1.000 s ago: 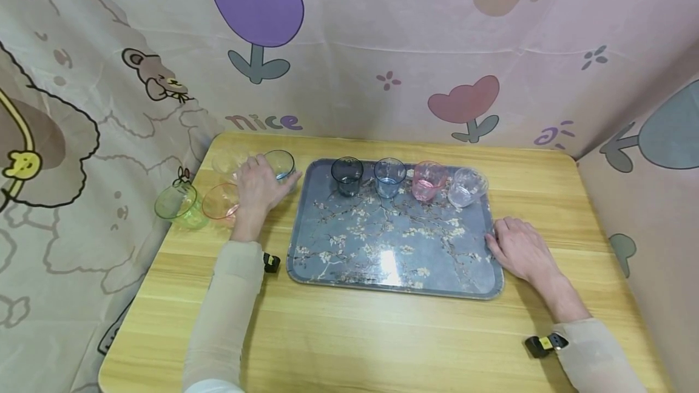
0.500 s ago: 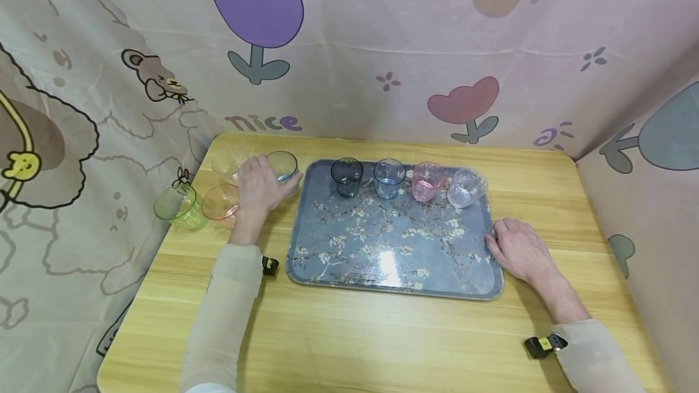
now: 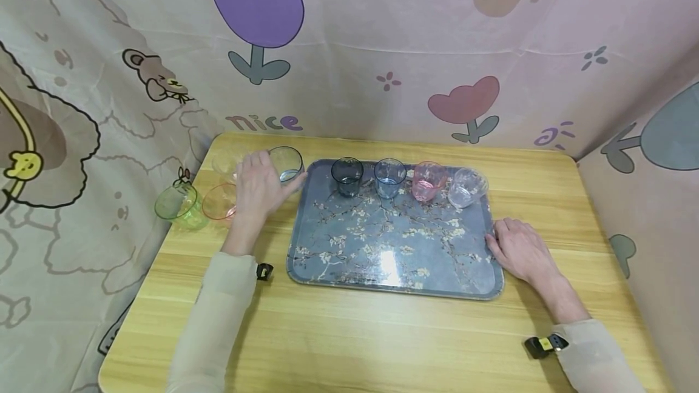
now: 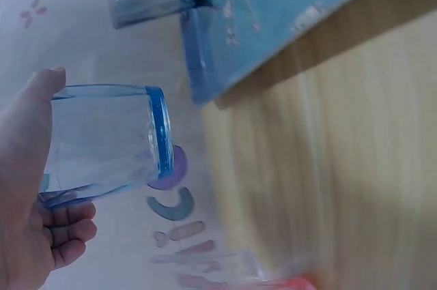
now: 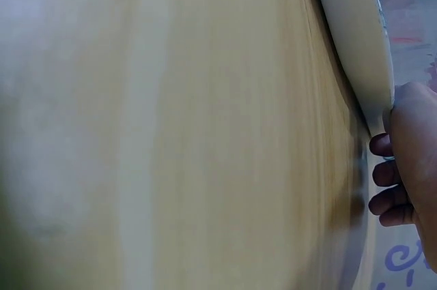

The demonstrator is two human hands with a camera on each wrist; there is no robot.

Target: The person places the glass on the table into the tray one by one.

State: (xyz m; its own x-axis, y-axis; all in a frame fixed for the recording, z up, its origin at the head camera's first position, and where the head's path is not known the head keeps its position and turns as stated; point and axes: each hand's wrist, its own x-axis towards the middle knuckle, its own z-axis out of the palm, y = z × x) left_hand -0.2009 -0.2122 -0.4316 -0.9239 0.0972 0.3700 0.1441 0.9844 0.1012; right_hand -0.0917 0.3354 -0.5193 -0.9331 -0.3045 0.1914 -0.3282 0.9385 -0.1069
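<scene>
Blue glass near the bench's far-left corner: our left hand grips it; our right hand rests loose.

The glass you hold is tinted blue. Your tray is grey-blue, patterned with pale blossoms; your table is yellowish wood-grain.

We are seeing four cups lining the tray's far edge, other cups left of it on the surface.
</scene>
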